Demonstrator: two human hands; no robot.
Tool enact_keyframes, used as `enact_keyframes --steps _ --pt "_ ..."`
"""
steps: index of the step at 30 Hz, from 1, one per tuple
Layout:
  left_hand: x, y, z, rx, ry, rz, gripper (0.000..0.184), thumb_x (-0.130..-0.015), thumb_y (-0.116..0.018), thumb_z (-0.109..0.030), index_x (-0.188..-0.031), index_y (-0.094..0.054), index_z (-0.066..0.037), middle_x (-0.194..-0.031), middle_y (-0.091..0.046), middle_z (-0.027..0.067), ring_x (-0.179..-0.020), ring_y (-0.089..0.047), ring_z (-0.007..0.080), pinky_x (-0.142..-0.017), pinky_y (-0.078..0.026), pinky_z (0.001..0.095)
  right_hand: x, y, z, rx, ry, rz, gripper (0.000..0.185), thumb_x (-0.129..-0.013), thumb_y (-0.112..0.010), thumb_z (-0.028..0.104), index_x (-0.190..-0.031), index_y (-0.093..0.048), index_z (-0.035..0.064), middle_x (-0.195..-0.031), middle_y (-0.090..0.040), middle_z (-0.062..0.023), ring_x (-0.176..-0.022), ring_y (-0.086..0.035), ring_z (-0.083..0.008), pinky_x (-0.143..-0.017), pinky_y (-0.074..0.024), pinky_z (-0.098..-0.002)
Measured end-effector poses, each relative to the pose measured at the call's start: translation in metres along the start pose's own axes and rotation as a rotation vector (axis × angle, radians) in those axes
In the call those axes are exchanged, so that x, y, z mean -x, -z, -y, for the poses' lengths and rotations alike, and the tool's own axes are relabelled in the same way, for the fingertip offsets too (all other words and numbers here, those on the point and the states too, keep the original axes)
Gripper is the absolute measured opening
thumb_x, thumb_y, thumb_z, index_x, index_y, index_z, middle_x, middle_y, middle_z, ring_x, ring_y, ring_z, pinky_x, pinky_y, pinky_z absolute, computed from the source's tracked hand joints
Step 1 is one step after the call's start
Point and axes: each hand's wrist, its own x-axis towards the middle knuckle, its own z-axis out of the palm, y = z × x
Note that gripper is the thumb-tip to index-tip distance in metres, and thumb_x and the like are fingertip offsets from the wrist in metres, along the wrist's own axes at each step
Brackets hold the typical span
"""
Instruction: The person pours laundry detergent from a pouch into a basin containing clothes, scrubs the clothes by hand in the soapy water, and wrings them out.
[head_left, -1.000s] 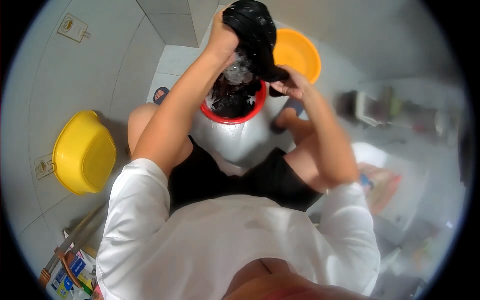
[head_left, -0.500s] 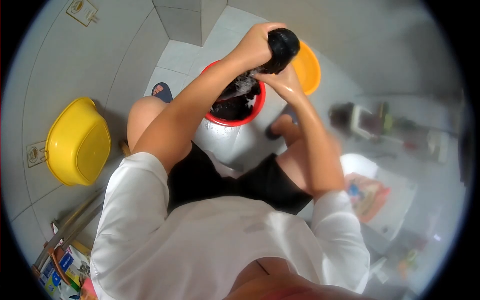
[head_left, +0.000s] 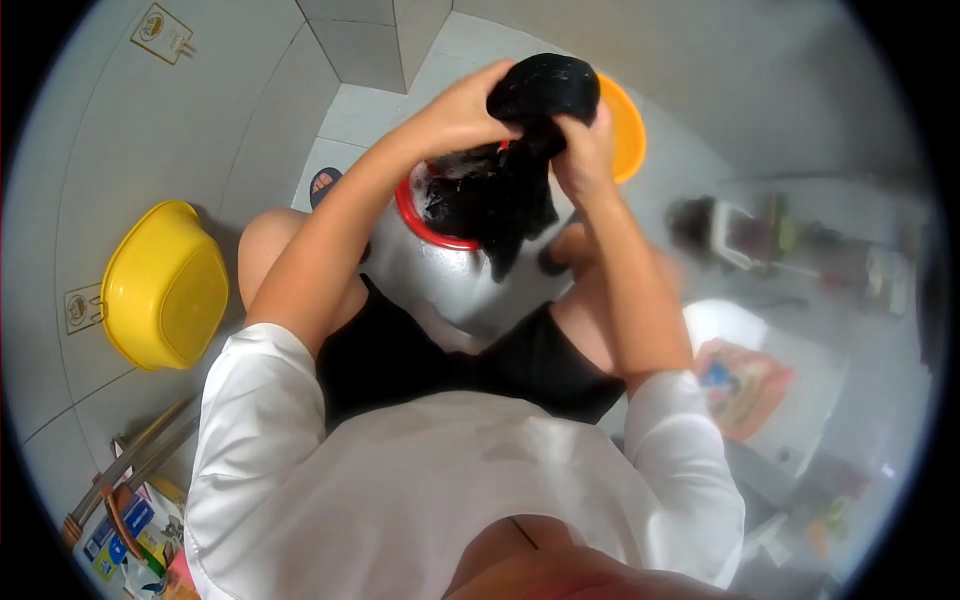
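Note:
A wet black garment [head_left: 545, 88] is bunched up between my two hands, its kind hidden by the folds. My left hand [head_left: 475, 108] grips its left side, and my right hand [head_left: 590, 155] grips it from the right. The lower part of the cloth hangs over the red-rimmed bucket [head_left: 425, 228], draping past the front right of the rim. Dark wet cloth and some suds show inside the bucket, partly covered by the hanging piece.
An orange basin [head_left: 627, 130] stands on the floor behind my right hand. A yellow basin [head_left: 165, 285] hangs on the left wall. Packages [head_left: 125, 530] lie at lower left. On the right, blurred, are a pink bag [head_left: 745, 390] and other items.
The black garment has opened from a tight roll, and its lower part now hangs down over the bucket. My left hand has moved slightly left, and my right hand has shifted up onto the cloth.

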Motion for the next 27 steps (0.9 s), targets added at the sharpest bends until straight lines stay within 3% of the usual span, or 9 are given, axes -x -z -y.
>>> enact_keyframes --steps 3,10,13,16,19,20,23,26,27 --pt "0.005 -0.008 0.002 0.152 0.073 0.099 0.067 -0.078 -0.075 -0.006 -0.139 -0.05 -0.003 -0.121 -0.063 0.0089 -0.115 -0.059 0.0193 -0.103 -0.047 0.033 -0.002 -0.01 0.007 0.223 0.266 0.072 0.033 -0.081 -0.064 -0.003 -0.115 -0.065 -0.0026 -0.128 -0.064 -0.0085 -0.109 -0.062 -0.0171 -0.1 -0.0488 -0.0309" --pt "0.011 -0.009 -0.012 0.296 0.192 0.27 0.078 -0.073 -0.089 -0.016 -0.141 -0.052 -0.003 -0.13 -0.063 0.009 -0.121 -0.058 0.0201 -0.105 -0.048 0.0362 -0.006 -0.024 0.021 0.222 0.083 0.261 0.032 -0.079 -0.066 0.003 -0.111 -0.066 0.0019 -0.143 -0.054 -0.0117 -0.124 -0.054 -0.0214 -0.107 -0.0434 -0.0363" --pt "0.01 -0.019 0.004 0.337 0.106 0.071 0.066 -0.072 -0.088 -0.014 -0.129 -0.059 0.0 -0.116 -0.068 0.0091 -0.109 -0.064 0.0177 -0.097 -0.052 0.034 -0.015 -0.017 0.025 0.595 0.362 0.322 0.037 -0.079 -0.067 0.007 -0.116 -0.064 0.0054 -0.142 -0.055 -0.0142 -0.13 -0.049 -0.0277 -0.113 -0.038 -0.0419" --pt "0.01 -0.025 0.022 0.077 -0.257 -0.149 0.063 -0.073 -0.088 -0.015 -0.128 -0.06 -0.001 -0.114 -0.068 0.0089 -0.108 -0.064 0.0167 -0.094 -0.053 0.0326 -0.016 -0.014 0.034 1.064 0.536 0.402 0.044 -0.082 -0.073 0.016 -0.123 -0.061 0.0071 -0.143 -0.053 -0.0161 -0.136 -0.044 -0.0332 -0.117 -0.0329 -0.0457" --pt "0.011 -0.026 -0.003 0.698 0.122 -0.291 0.036 -0.078 -0.083 -0.01 -0.111 -0.069 -0.003 -0.103 -0.07 0.0063 -0.095 -0.068 0.0174 -0.085 -0.055 0.0323 -0.028 0.002 0.008 0.41 0.267 0.33 0.085 -0.078 -0.089 0.042 -0.145 -0.047 0.0109 -0.149 -0.05 -0.0138 -0.144 -0.04 -0.0289 -0.118 -0.0352 -0.0434" --pt "0.008 -0.016 -0.008 0.84 0.229 -0.125 0.027 -0.079 -0.08 -0.006 -0.104 -0.07 -0.005 -0.098 -0.069 0.0048 -0.092 -0.067 0.0163 -0.081 -0.054 0.0302 -0.028 -0.001 0.009 0.411 0.267 0.326 0.085 -0.078 -0.089 0.042 -0.145 -0.047 0.0109 -0.149 -0.05 -0.0138 -0.144 -0.04 -0.0289 -0.118 -0.0352 -0.0434" --pt "0.001 0.0 -0.028 0.893 0.062 0.086 0.015 -0.086 -0.069 -0.006 -0.094 -0.056 -0.007 -0.099 -0.064 0.0072 -0.094 -0.063 0.0184 -0.09 -0.051 0.032 -0.031 -0.002 -0.003 -0.04 -0.182 0.567 0.12 -0.069 -0.095 0.045 -0.16 -0.026 0.0094 -0.149 -0.048 -0.0073 -0.139 -0.047 -0.0224 -0.117 -0.0375 -0.0371" --pt "-0.005 0.012 -0.043 0.818 -0.027 -0.023 0.017 -0.087 -0.069 -0.008 -0.102 -0.061 -0.004 -0.101 -0.065 0.009 -0.101 -0.065 0.0213 -0.097 -0.05 0.0353 -0.028 -0.009 -0.009 0.058 -0.462 0.646 0.104 -0.075 -0.092 0.028 -0.157 -0.032 0.0051 -0.152 -0.046 -0.0098 -0.144 -0.042 -0.0245 -0.12 -0.0349 -0.0411" --pt "-0.004 0.018 -0.044 0.803 0.023 -0.065 0.02 -0.089 -0.069 -0.011 -0.106 -0.065 -0.001 -0.105 -0.066 0.0094 -0.105 -0.065 0.0209 -0.098 -0.05 0.0358 -0.026 -0.02 -0.01 0.076 -0.486 0.622 0.09 -0.075 -0.091 0.022 -0.148 -0.043 0.0025 -0.139 -0.055 -0.0094 -0.132 -0.052 -0.022 -0.112 -0.0421 -0.0386"
